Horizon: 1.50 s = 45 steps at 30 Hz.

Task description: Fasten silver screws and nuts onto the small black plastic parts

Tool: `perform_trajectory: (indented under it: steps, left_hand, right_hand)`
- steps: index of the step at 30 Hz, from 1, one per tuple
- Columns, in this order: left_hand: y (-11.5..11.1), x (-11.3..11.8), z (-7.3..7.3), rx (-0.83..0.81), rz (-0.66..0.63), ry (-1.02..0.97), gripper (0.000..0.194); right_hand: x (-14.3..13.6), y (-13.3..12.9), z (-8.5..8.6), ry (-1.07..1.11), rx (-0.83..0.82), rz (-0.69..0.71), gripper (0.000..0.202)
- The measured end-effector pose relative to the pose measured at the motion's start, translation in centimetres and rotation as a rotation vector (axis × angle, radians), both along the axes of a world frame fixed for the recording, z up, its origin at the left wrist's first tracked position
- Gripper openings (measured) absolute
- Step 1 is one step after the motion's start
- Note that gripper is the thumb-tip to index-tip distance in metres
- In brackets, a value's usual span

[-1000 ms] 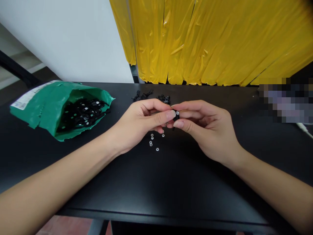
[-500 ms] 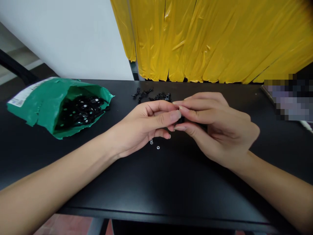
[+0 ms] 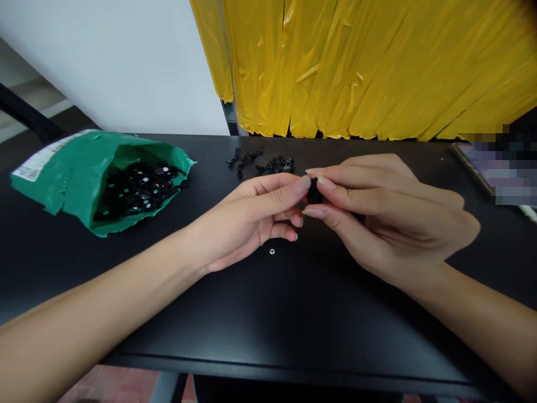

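Note:
Between the fingertips of both hands is a small black part (image 3: 314, 192), partly covered by the fingers. My left hand (image 3: 255, 215) pinches it from the left with thumb and index finger, its other fingers curled below. From the right, my right hand (image 3: 377, 207) grips the same part between thumb and fingertips. Just below my left hand, a small silver ring (image 3: 272, 252) lies on the black table (image 3: 289, 324). Several small black pieces (image 3: 277, 164) lie behind the hands.
An open green bag (image 3: 79, 179) full of black parts with light dots lies at the left. Yellow plastic sheeting (image 3: 335, 67) hangs behind the table, beside a white panel (image 3: 146, 67). A partly pixelated flat object (image 3: 472, 162) is at the right edge.
My right hand has shifted slightly right, and more of the black part shows between the fingertips. The small rings beside my left hand's lower edge are now hidden, except one.

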<state>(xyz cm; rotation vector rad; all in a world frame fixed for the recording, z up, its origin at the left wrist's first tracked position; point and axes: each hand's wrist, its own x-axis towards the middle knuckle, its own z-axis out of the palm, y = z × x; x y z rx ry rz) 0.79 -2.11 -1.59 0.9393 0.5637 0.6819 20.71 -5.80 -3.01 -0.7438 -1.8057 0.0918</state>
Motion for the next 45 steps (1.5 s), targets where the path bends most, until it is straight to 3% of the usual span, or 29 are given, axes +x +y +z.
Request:
perform_trajectory:
  steps: [27, 36, 38, 42, 45]
  left_hand:
    - [-0.2, -0.1, 0.9, 0.009, 0.045, 0.004, 0.007]
    - [-0.3, 0.3, 0.7, 0.161, 0.088, 0.044, 0.015]
    - [-0.4, 0.3, 0.7, 0.159, 0.080, 0.044, 0.015]
    - [-0.4, 0.3, 0.8, 0.136, 0.061, 0.033, 0.016]
    - [-0.4, 0.2, 0.8, 0.125, 0.047, 0.019, 0.014]
  right_hand:
    - [0.2, -0.3, -0.9, 0.023, -0.006, 0.003, 0.068]
    - [0.4, -0.5, -0.8, -0.002, -0.048, -0.003, 0.063]
    - [0.3, -0.5, -0.5, 0.001, -0.030, -0.015, 0.055]
    - [-0.3, -0.5, 0.2, -0.014, 0.089, -0.061, 0.013]
    - [-0.5, -0.4, 0.4, -0.033, 0.063, -0.084, 0.013]
